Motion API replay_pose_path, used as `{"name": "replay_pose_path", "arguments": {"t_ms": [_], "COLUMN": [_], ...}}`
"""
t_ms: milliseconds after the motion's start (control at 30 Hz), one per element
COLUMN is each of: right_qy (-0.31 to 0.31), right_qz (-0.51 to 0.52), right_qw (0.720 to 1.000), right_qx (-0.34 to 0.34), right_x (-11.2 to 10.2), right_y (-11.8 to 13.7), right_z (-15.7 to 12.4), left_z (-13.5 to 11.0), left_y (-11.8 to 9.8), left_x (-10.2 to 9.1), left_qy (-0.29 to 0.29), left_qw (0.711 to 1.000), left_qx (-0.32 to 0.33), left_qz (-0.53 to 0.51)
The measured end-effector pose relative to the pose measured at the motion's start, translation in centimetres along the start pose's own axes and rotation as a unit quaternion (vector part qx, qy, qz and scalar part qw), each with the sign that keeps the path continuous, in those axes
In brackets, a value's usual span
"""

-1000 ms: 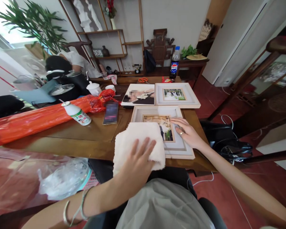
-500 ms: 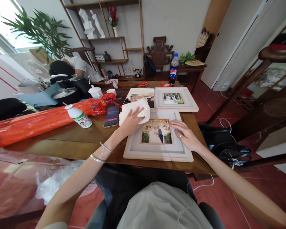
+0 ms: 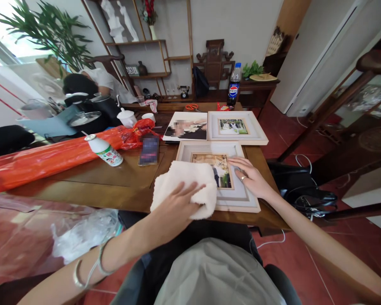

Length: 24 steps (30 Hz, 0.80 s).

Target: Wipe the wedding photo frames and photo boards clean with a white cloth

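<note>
A framed photo (image 3: 222,203) with a pale wooden edge and white mat lies flat at the table's near edge. My left hand (image 3: 174,207) presses a white towel (image 3: 184,180) over its left and lower-left part, hiding some of the picture. Fingers of that hand lie across the cloth, and its thumb is under a fold. My right hand (image 3: 249,178), wearing a ring, rests with fingers stretched out on the right part of the same frame and holds nothing. Behind it lie a second framed photo (image 3: 257,127) and a photo panel (image 3: 187,127) without a mat.
A phone (image 3: 149,151), a white bottle (image 3: 104,150) and a long red plastic-wrapped bundle (image 3: 51,152) lie on the left. Orange scissors (image 3: 192,107) and a cola bottle (image 3: 234,87) stand farther back. A person in white (image 3: 98,84) bends over beyond the pots.
My left hand has drawn the towel from the frame's far-left corner down toward me, uncovering the photo panel behind. The right hand stays at the frame's right side.
</note>
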State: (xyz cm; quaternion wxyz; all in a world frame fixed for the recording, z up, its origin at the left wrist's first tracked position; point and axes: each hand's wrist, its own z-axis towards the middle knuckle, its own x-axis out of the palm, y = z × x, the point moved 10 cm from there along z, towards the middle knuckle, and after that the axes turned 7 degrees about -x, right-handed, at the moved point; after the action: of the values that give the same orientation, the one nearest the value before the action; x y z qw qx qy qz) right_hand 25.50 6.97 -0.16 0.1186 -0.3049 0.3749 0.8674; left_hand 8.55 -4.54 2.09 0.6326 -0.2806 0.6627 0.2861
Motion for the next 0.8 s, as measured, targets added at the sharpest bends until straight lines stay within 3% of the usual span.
{"name": "replay_pose_path", "arguments": {"t_ms": [100, 267, 400, 533, 667, 800], "right_qy": [0.000, 0.000, -0.002, 0.001, -0.002, 0.002], "right_qz": [0.002, 0.015, 0.021, 0.027, 0.023, 0.013], "right_qw": [1.000, 1.000, 1.000, 0.999, 1.000, 1.000], "right_qx": [-0.003, -0.018, -0.015, -0.017, -0.013, 0.000], "right_x": [0.0, 0.0, -0.1, -0.1, -0.1, 0.0], "right_y": [0.0, 0.1, -0.2, -0.3, -0.2, -0.4], "right_z": [0.0, -0.1, -0.2, -0.3, -0.4, -0.4], "left_z": [2.2, 7.5, 10.4, 9.4, 4.8, 0.2], "left_y": [3.4, 9.6, 10.8, 8.5, 3.8, -1.5], "left_x": [0.4, -1.2, -0.3, 0.2, -0.3, -0.7], "left_qy": [-0.029, -0.128, -0.094, -0.058, -0.006, 0.028], "left_qw": [0.998, 0.986, 0.990, 0.992, 0.996, 1.000], "left_qx": [-0.048, -0.102, -0.094, -0.078, -0.060, 0.001], "left_qz": [-0.008, 0.012, 0.048, 0.077, 0.060, 0.014]}}
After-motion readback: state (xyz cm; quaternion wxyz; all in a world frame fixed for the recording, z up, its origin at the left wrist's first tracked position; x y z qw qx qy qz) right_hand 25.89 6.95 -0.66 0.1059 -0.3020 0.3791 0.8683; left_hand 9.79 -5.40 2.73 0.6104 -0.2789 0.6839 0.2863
